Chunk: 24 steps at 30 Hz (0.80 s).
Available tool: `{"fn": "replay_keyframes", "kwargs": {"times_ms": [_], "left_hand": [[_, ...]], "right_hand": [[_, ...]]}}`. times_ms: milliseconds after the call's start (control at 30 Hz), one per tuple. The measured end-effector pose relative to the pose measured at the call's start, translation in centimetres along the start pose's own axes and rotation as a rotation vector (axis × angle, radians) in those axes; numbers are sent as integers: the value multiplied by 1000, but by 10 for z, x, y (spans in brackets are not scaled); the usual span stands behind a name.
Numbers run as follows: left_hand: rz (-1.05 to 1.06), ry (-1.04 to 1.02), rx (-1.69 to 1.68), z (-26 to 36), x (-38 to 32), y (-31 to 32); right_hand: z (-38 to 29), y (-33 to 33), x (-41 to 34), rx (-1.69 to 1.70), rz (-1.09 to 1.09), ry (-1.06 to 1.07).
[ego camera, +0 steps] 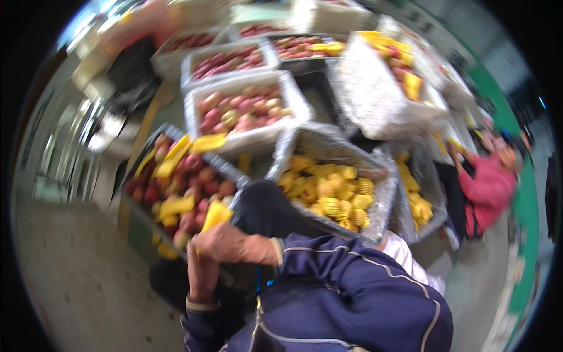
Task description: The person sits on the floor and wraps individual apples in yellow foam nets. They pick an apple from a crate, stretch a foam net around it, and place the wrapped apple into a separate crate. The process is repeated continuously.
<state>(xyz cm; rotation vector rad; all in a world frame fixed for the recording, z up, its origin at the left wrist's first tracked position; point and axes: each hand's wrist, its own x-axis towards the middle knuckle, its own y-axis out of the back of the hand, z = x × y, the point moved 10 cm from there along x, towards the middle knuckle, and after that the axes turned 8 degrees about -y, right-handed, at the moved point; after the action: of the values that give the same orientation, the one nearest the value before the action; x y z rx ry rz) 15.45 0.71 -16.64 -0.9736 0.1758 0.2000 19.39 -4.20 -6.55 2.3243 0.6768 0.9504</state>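
Note:
My right hand (224, 242) is closed around the lower end of a yellow foam net sleeve (217, 214), which sticks up from the fingers. Just below and against it is my left hand (202, 268), its fingers hidden behind the right one. Whether a fruit is between the hands cannot be seen. Both are at the near edge of a lined crate (184, 235) of red apples (193, 163), where more flat yellow sleeves (176, 204) lie on the fruit. Right of my knee, another lined crate (383, 220) holds apples in yellow foam nets (332, 207).
Ahead stand lined crates of bare apples (246, 110) and a tilted white-lined crate (374, 88) with apples and yellow sleeves. A narrower crate (435, 220) of netted fruit stands at the right, beside a person in a red top (488, 189). My dark-trousered knee (268, 207) sits between the two near crates.

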Motion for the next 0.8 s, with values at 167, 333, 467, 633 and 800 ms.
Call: {"fn": "replay_keyframes", "kwargs": {"times_ms": [167, 333, 467, 633, 800], "left_hand": [[103, -331, -102, 84, 26, 46], [95, -519, -353, 164, 11, 92], [34, -557, -429, 172, 13, 101], [246, -609, -266, 173, 18, 116], [223, -443, 441, 153, 27, 89]], "right_hand": [[19, -31, 9, 193, -139, -87], [100, -89, 11, -77, -332, -381], [108, -163, 11, -133, -393, -265], [137, -220, 27, -266, -547, -390], [111, -140, 48, 283, -491, -522]]}}
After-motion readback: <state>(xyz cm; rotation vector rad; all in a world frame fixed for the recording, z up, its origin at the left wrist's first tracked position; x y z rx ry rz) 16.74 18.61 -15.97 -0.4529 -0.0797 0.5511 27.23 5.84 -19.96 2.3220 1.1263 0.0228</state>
